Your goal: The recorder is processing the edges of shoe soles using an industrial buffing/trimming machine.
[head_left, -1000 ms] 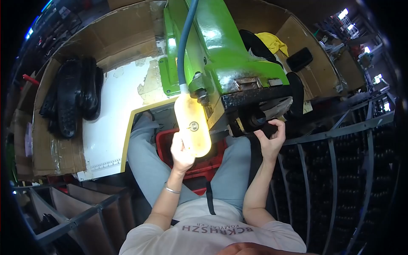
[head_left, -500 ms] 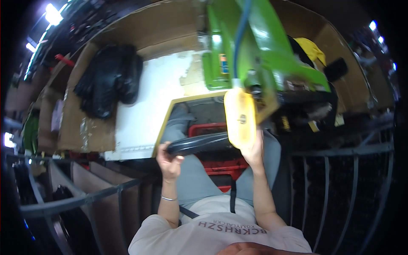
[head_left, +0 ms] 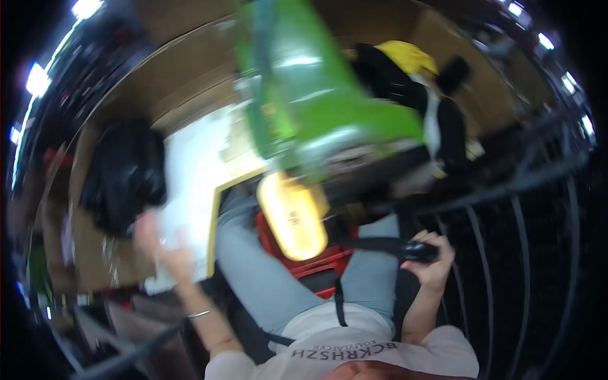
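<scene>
A black strap (head_left: 380, 244) is clasped in the closed right hand (head_left: 430, 263). The blurred left hand (head_left: 158, 244), grip unclear, is stretched toward the worktop (head_left: 190, 183). The strap could be snagged on the green machine (head_left: 304, 95).

A small dark label (head_left: 294, 220) sits on the hanging yellow oval tag (head_left: 291, 215), centre.

We see a large green metal machine body (head_left: 316, 95) standing over a cardboard-covered desk (head_left: 183, 88). Below it hangs a glowing yellow oblong lamp (head_left: 292, 215), above a red plastic crate (head_left: 316, 263). A heap of black, blurred material, perhaps shoe parts (head_left: 123, 174), lies left. A yellow cloth (head_left: 408, 56) sits upper right, with dark metal racks (head_left: 506, 253) beside.
</scene>
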`<state>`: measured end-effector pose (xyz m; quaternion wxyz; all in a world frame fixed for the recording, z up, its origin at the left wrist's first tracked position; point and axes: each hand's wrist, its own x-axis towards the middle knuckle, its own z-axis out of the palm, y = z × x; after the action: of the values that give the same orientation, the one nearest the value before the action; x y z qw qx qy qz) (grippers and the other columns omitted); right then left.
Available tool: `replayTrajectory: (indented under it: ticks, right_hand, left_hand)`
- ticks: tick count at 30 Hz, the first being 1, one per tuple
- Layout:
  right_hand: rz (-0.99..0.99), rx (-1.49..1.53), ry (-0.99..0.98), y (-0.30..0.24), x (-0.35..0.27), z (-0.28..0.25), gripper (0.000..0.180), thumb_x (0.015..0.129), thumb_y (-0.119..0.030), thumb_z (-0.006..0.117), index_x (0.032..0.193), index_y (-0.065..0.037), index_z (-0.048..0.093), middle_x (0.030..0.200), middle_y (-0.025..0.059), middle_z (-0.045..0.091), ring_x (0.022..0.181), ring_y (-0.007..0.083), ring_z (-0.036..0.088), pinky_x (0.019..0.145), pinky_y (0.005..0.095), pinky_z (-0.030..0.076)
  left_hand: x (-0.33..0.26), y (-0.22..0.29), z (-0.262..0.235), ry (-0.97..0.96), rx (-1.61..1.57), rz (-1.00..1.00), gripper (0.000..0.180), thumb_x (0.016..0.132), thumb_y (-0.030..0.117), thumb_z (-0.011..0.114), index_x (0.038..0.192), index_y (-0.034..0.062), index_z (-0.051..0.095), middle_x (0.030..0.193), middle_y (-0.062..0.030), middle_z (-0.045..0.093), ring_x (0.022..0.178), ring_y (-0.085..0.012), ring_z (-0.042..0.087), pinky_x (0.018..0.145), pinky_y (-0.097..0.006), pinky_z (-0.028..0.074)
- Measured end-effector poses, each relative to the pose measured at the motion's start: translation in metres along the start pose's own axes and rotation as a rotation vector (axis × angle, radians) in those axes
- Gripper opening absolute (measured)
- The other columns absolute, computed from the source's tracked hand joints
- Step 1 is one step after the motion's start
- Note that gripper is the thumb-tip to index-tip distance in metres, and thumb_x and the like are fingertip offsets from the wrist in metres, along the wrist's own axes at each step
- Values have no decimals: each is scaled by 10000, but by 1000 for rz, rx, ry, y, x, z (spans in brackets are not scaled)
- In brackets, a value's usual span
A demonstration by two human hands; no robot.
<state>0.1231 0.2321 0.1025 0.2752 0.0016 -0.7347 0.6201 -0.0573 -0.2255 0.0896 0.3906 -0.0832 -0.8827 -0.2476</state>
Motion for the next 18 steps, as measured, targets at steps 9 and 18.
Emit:
replayTrajectory:
  ticks: [9,18]
  right_hand:
    - [-670,-506,479,77,126,-51,252,707,34,760,911,6,614,1007,152,675,1003,322,650,897,398,504]
    - [-419,-957,222,172,163,-61,478,701,-262,805,1058,-15,605,1167,150,614,1156,327,553,962,409,458]
  left_hand:
    - [41,-174,12,266,-228,-650,488,837,192,708,1292,126,542,1284,-203,505,1120,-327,521,886,-483,476]
    - [6,-128,-24,225,-640,-916,361,945,76,484,1299,150,484,1328,-161,425,1088,-332,519,753,-439,532]
